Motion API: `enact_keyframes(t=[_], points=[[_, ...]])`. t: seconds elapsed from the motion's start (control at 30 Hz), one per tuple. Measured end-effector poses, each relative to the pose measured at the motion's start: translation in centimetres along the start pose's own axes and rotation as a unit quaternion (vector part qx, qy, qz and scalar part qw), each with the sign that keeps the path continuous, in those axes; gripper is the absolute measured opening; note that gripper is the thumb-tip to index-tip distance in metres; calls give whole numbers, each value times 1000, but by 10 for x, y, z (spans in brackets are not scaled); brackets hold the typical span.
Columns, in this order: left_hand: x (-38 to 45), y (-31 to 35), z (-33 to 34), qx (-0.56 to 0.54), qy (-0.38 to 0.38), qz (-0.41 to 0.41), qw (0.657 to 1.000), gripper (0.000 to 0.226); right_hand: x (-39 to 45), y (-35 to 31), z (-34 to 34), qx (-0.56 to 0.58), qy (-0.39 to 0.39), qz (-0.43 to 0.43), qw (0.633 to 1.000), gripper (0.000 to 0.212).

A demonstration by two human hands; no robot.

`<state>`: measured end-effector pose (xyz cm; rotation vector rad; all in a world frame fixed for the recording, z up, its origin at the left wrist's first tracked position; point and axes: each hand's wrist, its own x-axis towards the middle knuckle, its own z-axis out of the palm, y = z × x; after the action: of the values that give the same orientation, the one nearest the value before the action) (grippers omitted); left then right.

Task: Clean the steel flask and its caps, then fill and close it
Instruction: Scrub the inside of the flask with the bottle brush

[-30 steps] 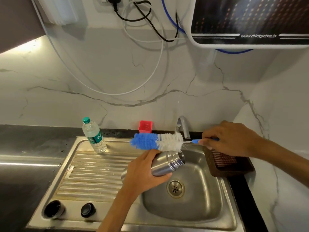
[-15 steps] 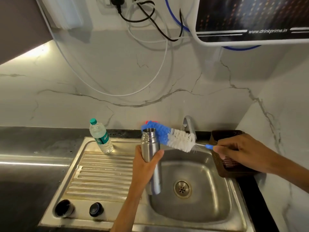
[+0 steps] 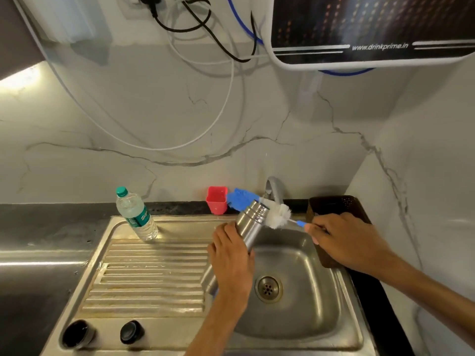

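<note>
Scrubbing seems to be the step in hand: the left hand (image 3: 232,255) is wrapped round the body of the steel flask (image 3: 250,222), holding it tilted over the sink (image 3: 295,291) with its open mouth leaning up and to the right toward the tap (image 3: 274,189). The right hand (image 3: 344,240) pinches the thin handle of the bottle brush (image 3: 259,208), whose blue and white bristles lie across the flask's mouth rather than down inside it, so far as I can tell. Both caps (image 3: 78,334) sit apart on the sink's front ledge, not yet touched. By my reckoning the task is early. Next, the brush head needs turning end-on to the mouth and pushing in, while the left hand's grip keeps the flask steady. Filling from the tap comes later.
</note>
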<state>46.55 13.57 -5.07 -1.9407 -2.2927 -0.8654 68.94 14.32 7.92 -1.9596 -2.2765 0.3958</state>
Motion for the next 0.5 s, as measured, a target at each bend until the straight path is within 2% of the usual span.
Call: enact_keyframes(t=[0.07, 0.2, 0.23, 0.33, 0.4, 0.5], points=[[1, -6, 4, 22, -1, 5, 1000, 97, -1, -4, -2, 21, -16, 26, 999, 37], [24, -31, 5, 67, -1, -69, 995, 92, -21, -13, -6, -11, -40, 11, 999, 37], [24, -31, 4, 62, -3, -62, 996, 93, -22, -14, -4, -18, -41, 8, 999, 37], [5, -11, -1, 25, 2, 29, 999, 96, -9, -15, 5, -12, -44, 27, 999, 37], [-5, -1, 0, -15, -2, 45, 999, 96, -3, -15, 15, 16, -58, 33, 998, 36], [6, -14, 6, -48, -24, -53, 997, 93, -9, -15, 19, 44, -52, 31, 997, 36]])
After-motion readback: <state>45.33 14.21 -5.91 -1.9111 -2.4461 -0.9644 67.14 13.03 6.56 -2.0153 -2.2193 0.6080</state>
